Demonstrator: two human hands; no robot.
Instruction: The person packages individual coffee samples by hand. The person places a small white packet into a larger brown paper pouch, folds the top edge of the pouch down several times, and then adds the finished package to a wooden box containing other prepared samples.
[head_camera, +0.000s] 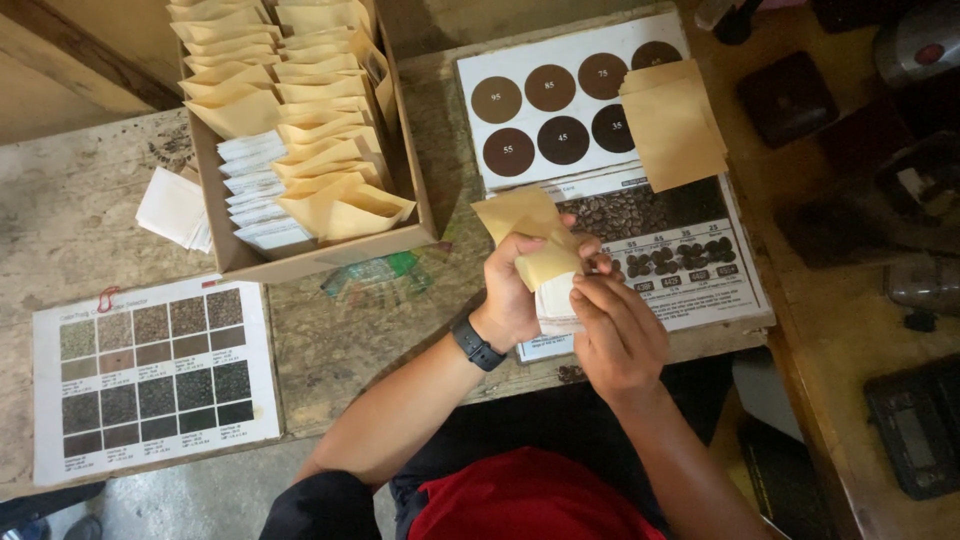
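hands meet just below the open brown cardboard box (232, 255) of tan paper envelopes (320, 150). left hand (520, 290) closed around a small stack of tan and white paper packets (547, 270); black band (476, 343) on its wrist. right hand (615, 330) pinches the stack's lower edge. right of the box, a white roast-colour chart with brown discs (560, 105). left below it, a laminated bean-sample card (150, 375).

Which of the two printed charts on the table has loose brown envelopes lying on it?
The chart with big round brown discs, far right of the cardboard box; envelopes cover its right corner. The grid chart near left has none.
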